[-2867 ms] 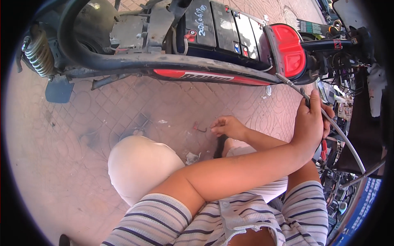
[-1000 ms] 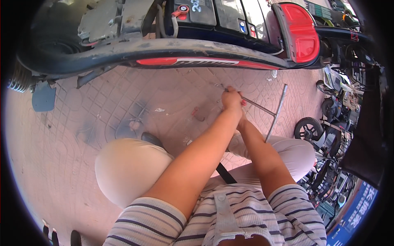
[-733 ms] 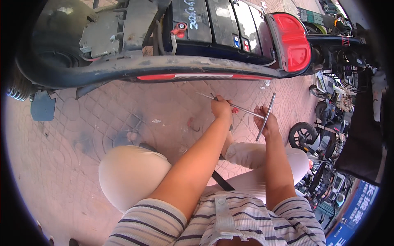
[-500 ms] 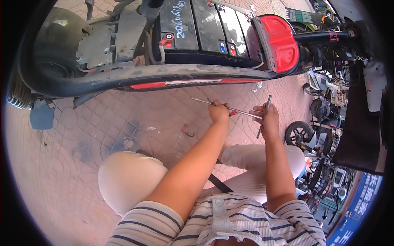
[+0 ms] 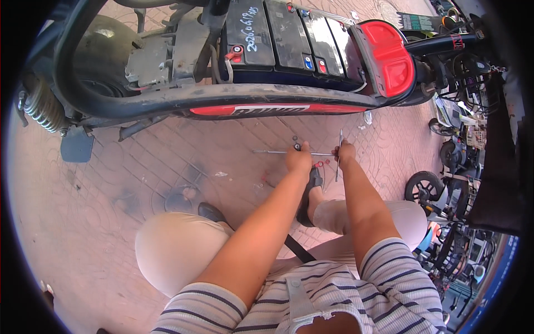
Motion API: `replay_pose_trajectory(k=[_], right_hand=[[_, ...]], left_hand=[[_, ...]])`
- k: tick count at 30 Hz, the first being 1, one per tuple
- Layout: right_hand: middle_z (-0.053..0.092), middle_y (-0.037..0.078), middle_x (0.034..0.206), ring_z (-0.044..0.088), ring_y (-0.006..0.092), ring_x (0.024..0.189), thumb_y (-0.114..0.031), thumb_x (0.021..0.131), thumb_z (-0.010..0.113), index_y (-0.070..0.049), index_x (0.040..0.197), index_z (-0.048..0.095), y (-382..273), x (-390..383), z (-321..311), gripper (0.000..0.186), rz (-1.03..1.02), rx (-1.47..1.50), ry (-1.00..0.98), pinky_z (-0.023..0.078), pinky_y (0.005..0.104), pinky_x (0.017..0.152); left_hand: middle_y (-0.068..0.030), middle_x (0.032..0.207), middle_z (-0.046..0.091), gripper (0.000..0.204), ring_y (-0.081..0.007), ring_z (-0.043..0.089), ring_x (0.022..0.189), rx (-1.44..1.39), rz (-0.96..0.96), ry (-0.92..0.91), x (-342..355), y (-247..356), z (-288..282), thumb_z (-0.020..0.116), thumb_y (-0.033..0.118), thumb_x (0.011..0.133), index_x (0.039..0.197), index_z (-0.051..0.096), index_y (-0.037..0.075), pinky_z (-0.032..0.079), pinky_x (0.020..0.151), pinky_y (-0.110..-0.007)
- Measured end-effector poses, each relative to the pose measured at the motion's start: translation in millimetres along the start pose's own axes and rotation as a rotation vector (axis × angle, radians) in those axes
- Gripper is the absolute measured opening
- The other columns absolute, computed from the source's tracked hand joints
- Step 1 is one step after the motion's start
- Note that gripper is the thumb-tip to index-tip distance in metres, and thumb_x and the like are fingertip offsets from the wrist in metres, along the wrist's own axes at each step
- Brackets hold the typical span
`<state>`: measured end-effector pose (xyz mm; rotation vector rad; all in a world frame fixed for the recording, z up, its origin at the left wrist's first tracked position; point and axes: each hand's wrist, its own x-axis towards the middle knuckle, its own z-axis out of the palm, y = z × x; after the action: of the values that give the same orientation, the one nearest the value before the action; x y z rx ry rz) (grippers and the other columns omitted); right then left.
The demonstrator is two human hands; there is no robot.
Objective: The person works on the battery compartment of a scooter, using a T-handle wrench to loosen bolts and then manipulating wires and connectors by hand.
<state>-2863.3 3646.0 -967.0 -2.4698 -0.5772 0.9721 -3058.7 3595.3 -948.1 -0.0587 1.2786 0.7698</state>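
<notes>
I hold a long metal T-handle tool (image 5: 261, 151) roughly level below an electric scooter (image 5: 295, 108). My left hand (image 5: 299, 158) is closed on its shaft, with small dark and red items at the fingers that I cannot make out clearly. My right hand (image 5: 346, 153) grips the crossbar (image 5: 337, 172) at the shaft's right end. The scooter's floor compartment is uncovered, showing several black batteries (image 5: 286, 47) with red and blue terminals beside a red molded panel (image 5: 389, 58). My knees are bent, and a dark sandal (image 5: 311, 186) shows below my hands.
A coil shock absorber (image 5: 41, 106) and grey flap (image 5: 76, 146) hang at the scooter's left. Parked two-wheelers (image 5: 423, 183) crowd the right side, with a dark cloth (image 5: 495, 178) and a blue sign (image 5: 495, 273). Pink patterned paving (image 5: 111, 234) lies around me.
My arms were crossed earlier, my left hand far right; they are now side by side. The tool has swung nearer level, and my right hand has closed on its crossbar.
</notes>
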Motion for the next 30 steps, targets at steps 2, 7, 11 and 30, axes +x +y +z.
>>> replay_pose_trajectory(k=[2, 7, 11, 30], right_hand=[[0.064, 0.008, 0.078, 0.062, 0.0206, 0.058, -0.038, 0.104, 0.041, -0.004, 0.107, 0.056, 26.3, 16.4, -2.1, 0.037, 0.066, 0.012, 0.035, 0.042, 0.0344, 0.043], [0.068, 0.01, 0.084, 0.062, 0.0209, 0.062, -0.035, 0.103, 0.044, -0.002, 0.109, 0.057, 76.2, 41.3, 13.0, 0.036, 0.099, -0.027, -0.016, 0.044, 0.0343, 0.047], [0.07, 0.012, 0.087, 0.061, 0.0206, 0.066, -0.033, 0.101, 0.048, 0.0, 0.108, 0.058, 75.1, 68.8, -24.1, 0.036, -0.089, -0.284, 0.066, 0.045, 0.0335, 0.049], [0.067, 0.015, 0.078, 0.064, 0.0227, 0.062, -0.028, 0.096, 0.061, 0.004, 0.09, 0.062, -159.6, -137.2, -101.7, 0.033, -0.962, -0.753, -0.194, 0.052, 0.0326, 0.056]], left_hand=[[-0.008, 0.077, 0.058, 0.026, -0.0186, 0.056, 0.056, 0.054, 0.005, -0.076, -1.3, -1.0, 0.1, 0.053, 0.026, 0.102, 0.091, 0.051, 0.003, 0.054, 0.055, -0.037], [-0.0097, 0.089, 0.057, 0.02, -0.0236, 0.061, 0.087, -0.404, -0.131, -0.332, -6.0, 14.0, -16.5, 0.043, 0.019, 0.105, 0.098, 0.052, 0.003, 0.054, 0.083, -0.044], [-0.0118, 0.095, 0.059, 0.021, -0.03, 0.062, 0.099, -0.549, -0.233, -0.468, -14.8, 18.7, -1.0, 0.041, 0.016, 0.105, 0.103, 0.054, 0.0, 0.051, 0.095, -0.049], [-0.0122, 0.112, 0.07, 0.027, -0.0188, 0.069, 0.097, -0.093, 0.129, -0.739, -75.5, 74.5, 57.0, 0.053, 0.024, 0.103, 0.119, 0.06, 0.003, 0.055, 0.074, -0.029]])
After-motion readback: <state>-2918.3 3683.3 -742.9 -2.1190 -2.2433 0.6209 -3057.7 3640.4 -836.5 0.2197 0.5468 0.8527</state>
